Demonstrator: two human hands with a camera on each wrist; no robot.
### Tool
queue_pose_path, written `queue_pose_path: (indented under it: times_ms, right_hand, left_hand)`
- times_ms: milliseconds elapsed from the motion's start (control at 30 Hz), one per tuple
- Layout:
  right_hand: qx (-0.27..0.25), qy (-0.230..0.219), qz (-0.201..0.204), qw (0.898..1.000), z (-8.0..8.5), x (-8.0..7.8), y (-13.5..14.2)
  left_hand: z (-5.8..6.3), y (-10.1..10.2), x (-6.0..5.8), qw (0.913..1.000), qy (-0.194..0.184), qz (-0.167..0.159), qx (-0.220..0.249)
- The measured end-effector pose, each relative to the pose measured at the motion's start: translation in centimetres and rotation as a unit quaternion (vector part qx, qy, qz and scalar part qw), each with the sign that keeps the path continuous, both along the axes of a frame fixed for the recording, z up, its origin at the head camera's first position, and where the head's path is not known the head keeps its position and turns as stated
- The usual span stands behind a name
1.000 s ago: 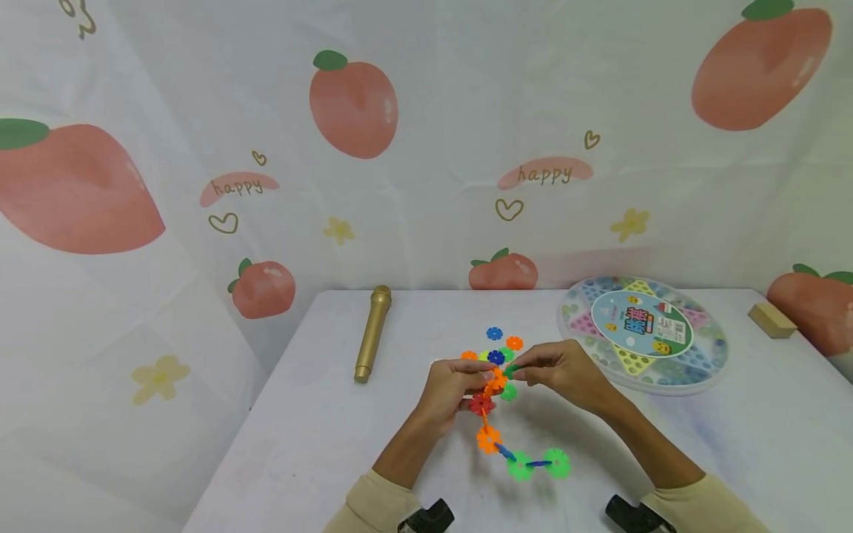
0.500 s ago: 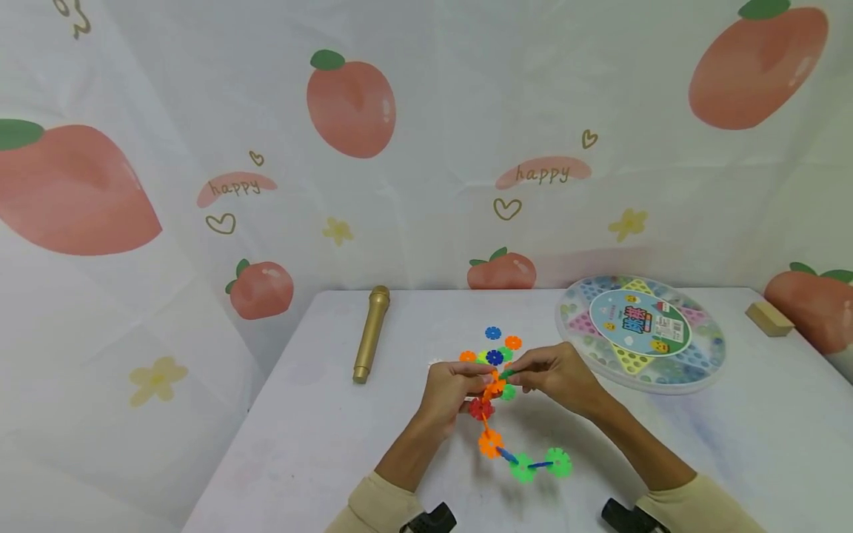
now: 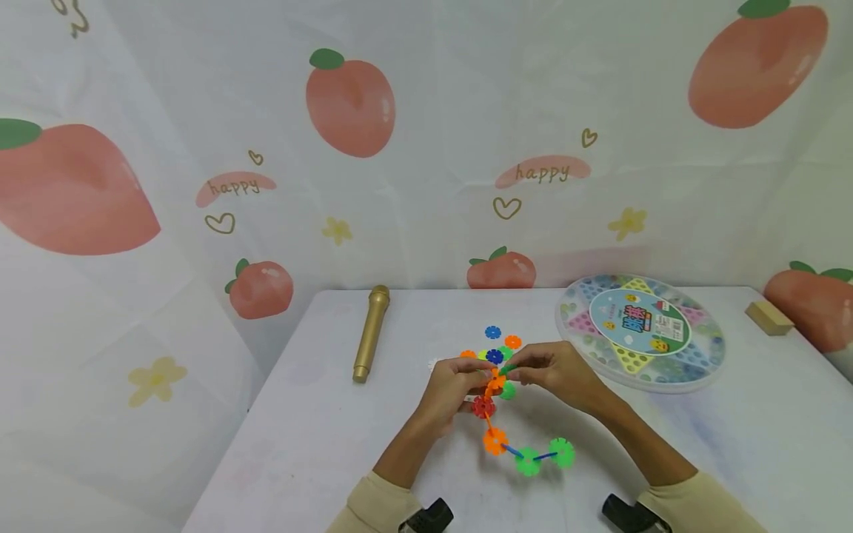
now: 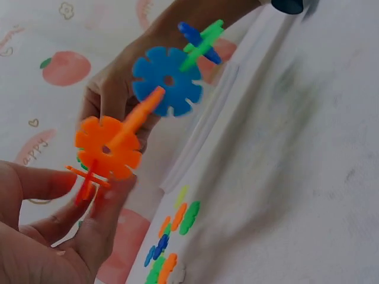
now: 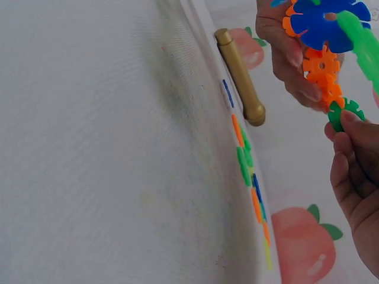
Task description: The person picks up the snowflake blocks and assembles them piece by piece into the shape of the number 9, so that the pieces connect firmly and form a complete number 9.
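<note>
My left hand [image 3: 445,389] pinches the upper end of a chain of notched plastic flower discs, at its orange pieces [image 3: 496,381]. The chain hangs above the table, with a red disc [image 3: 483,406], another orange disc [image 3: 494,442] and green discs [image 3: 529,462] linked by blue ones seen edge-on. Between thumb and fingertips, my right hand [image 3: 560,374] pinches a dark green disc [image 5: 346,116]. That disc touches the chain's orange end in the right wrist view; how deep its slot sits cannot be told. In the left wrist view a blue disc [image 4: 157,89] hangs nearer the camera.
Loose flower discs [image 3: 492,332] lie on the white table [image 3: 300,459] just beyond the hands. A gold microphone-shaped stick [image 3: 371,334] lies at the left. Back right are a round game board [image 3: 700,363] with star patterns and a small wooden block [image 3: 769,318].
The chain's hanging lower end has swung slightly right and, at the last, a little upward. Both hands stay nearly in place, still meeting at the dark green disc and the orange end.
</note>
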State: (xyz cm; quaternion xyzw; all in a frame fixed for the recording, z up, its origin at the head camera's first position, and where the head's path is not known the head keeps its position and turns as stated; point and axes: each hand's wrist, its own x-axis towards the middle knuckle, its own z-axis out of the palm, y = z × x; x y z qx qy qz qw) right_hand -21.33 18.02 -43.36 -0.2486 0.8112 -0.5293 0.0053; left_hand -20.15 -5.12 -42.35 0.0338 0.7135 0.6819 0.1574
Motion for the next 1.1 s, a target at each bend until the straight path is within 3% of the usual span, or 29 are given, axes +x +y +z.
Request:
queue_pose_path:
  times_ms: [233,433,733,900,1100]
  right_hand:
    - [0.007,-0.053,0.015,0.998,-0.6,0.0,-0.4]
    - [0.004,-0.065,0.023,0.998,-0.6,0.1,-0.7]
    - [0.112,-0.044,-0.014,0.993,-1.0,-0.7,-0.3]
    - [0.151,-0.068,0.011,0.986,-1.1,-0.7,-0.4]
    - [0.184,-0.063,0.048,0.98,-1.1,-0.5,-0.3]
  left_hand:
    - [0.0,-0.1,0.0,0.9967,0.048,-0.031,-0.057]
    - [0.0,-0.2,0.1,0.9942,0.072,-0.038,-0.07]
    - [-0.1,-1.0,-0.5,0.9927,0.082,-0.032,-0.083]
    - [-0.1,-1.2,-0.5,0.9928,0.081,-0.033,-0.082]
    - [0.0,-1.2,-0.4,0.9932,0.085,-0.027,-0.074]
